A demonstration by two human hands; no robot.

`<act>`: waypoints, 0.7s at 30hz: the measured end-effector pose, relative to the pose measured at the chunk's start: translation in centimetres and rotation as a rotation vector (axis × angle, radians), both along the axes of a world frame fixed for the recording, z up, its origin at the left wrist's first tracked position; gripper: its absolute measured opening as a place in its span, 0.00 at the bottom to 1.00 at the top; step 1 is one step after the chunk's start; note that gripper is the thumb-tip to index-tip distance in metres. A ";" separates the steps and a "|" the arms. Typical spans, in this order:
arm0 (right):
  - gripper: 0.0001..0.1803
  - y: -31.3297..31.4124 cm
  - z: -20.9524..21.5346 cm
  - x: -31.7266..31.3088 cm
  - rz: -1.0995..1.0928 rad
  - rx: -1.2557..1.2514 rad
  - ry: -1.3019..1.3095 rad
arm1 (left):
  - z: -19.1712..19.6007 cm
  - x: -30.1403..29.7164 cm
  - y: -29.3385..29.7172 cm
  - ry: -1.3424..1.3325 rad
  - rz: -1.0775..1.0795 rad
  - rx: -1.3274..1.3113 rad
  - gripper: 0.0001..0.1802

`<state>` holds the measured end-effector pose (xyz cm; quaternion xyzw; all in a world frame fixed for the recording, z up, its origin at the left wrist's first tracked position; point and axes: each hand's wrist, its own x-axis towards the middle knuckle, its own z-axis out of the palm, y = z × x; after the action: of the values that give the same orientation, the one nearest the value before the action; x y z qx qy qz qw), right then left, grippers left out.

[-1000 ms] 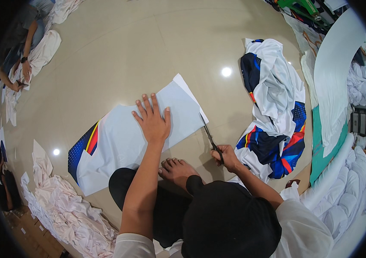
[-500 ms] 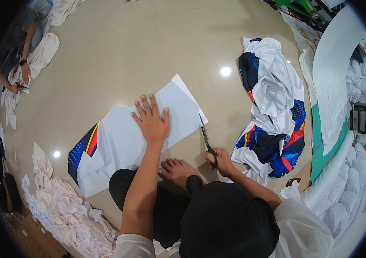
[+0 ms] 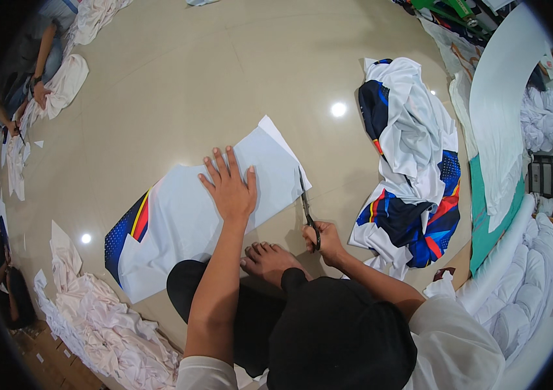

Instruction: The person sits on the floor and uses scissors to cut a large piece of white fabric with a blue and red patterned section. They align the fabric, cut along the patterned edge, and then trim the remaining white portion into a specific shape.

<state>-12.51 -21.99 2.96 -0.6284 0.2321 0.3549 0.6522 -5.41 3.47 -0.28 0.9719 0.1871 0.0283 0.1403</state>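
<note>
left hand (image 3: pixel 229 188) pressed flat, fingers spread, on thin limp printed sheet (image 3: pixel 185 214) lying on floor (image 3: pixel 179 78); right hand (image 3: pixel 326 242) closed round scissors (image 3: pixel 307 209) at its right edge; looks light, slides easily, best pinned near cut.

The right hand (image 3: pixel 326 242) with the scissors (image 3: pixel 307 209) now sits nearer the right-hand edge of the white fabric panel (image 3: pixel 205 214), its blades pointing up along that edge, higher than a second ago.
</note>
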 end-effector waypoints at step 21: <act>0.15 3.3 -0.1 -1.6 -0.109 0.048 -0.035 | -0.1 0.0 0.0 -0.021 -0.005 0.012 0.41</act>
<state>-14.10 -18.72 2.87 -0.6050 0.2458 0.3134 0.6894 -5.44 3.48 -0.41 0.9728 0.1830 0.0395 0.1364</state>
